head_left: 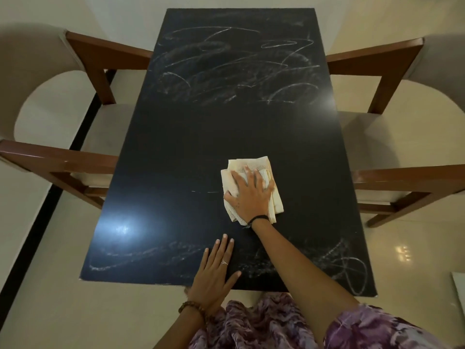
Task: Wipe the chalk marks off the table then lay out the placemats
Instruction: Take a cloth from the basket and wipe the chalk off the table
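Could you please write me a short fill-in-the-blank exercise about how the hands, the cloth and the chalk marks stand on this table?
1. The right hand presses flat on a folded cream ____.
2. The left hand lies flat on the black table near its ____ edge.
3. The densest chalk marks cover the ____ end of the table.
4. A chair with wooden arms stands on each ____ of the table.

Missing words: cloth; near; far; side

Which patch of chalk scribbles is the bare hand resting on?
The near-edge chalk marks. The left hand lies flat there; the far scribbles lie beyond the cloth under the right hand.
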